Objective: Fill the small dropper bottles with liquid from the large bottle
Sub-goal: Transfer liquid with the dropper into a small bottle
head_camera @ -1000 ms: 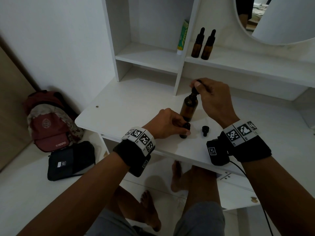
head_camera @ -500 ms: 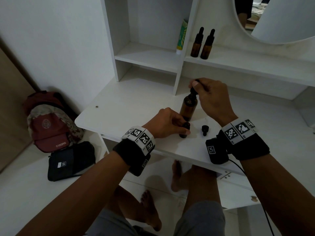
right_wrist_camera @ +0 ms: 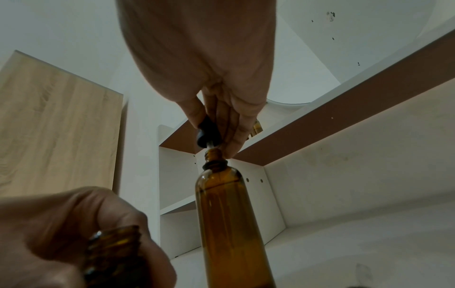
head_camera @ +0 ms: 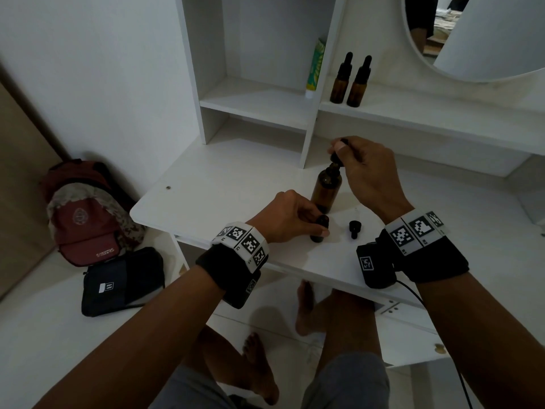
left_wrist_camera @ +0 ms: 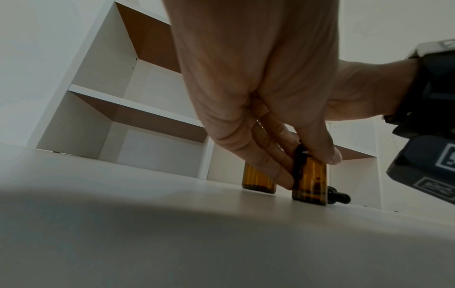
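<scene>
A large amber bottle (head_camera: 326, 187) stands open on the white desk (head_camera: 236, 184). My right hand (head_camera: 343, 149) pinches a black dropper (head_camera: 337, 157) just above its neck. In the right wrist view the dropper (right_wrist_camera: 206, 134) is lifted off the large bottle (right_wrist_camera: 231, 224), its glass tube still in the mouth. My left hand (head_camera: 320, 224) grips a small amber bottle (head_camera: 318, 231) standing uncapped on the desk in front of the large one. The left wrist view shows that small bottle (left_wrist_camera: 311, 183) between thumb and fingers. A black cap (head_camera: 354, 227) lies just to its right.
Two capped dropper bottles (head_camera: 349, 81) and a green tube (head_camera: 315, 69) stand on the shelf behind. A round mirror (head_camera: 486, 39) hangs at the upper right. The desk's front edge is close to my wrists. A red backpack (head_camera: 85, 214) and black pouch (head_camera: 121, 281) lie left.
Hardly anything differs: my right hand stays on the dropper over the large bottle and my left hand keeps hold of the small bottle.
</scene>
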